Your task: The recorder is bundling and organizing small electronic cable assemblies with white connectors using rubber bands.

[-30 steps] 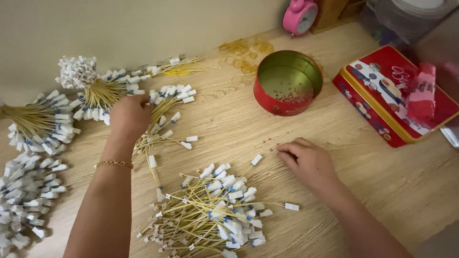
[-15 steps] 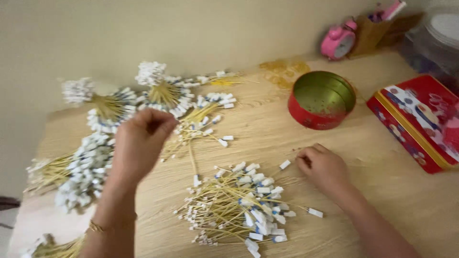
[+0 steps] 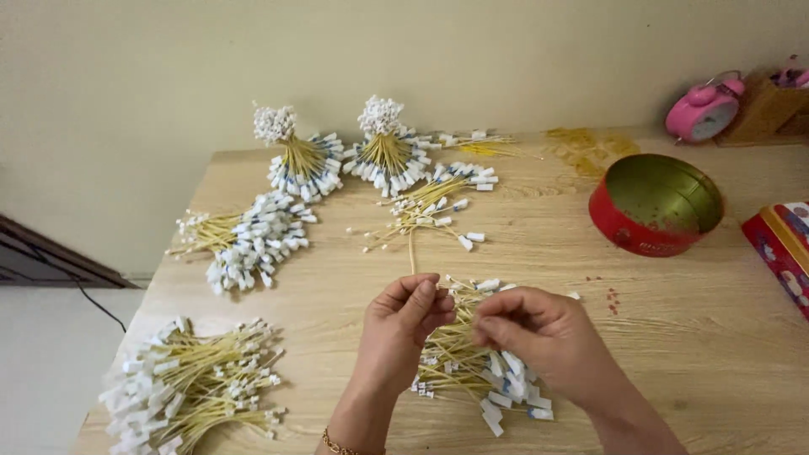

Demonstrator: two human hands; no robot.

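Note:
A loose pile of thin yellow strings with small white tags (image 3: 459,371) lies on the wooden table (image 3: 674,337) right under my hands. My left hand (image 3: 404,324) pinches one yellow string (image 3: 412,253) that runs away from me across the wood. My right hand (image 3: 539,337) is just to its right, fingertips pinched together over the pile on a few of the strings. The two hands nearly touch. My left wrist wears a thin gold bracelet (image 3: 337,442).
Tied bundles of the tagged strings (image 3: 299,160) (image 3: 383,152) (image 3: 253,236) (image 3: 190,379) fan out over the table's left and far side, with a loose group (image 3: 434,202). A red round tin (image 3: 657,206), a red rectangular tin (image 3: 784,244) and a pink alarm clock (image 3: 704,105) stand at right.
My left hand came back from the far bundles to the near pile and now meets my right hand. The view swung left and up, showing more bundles.

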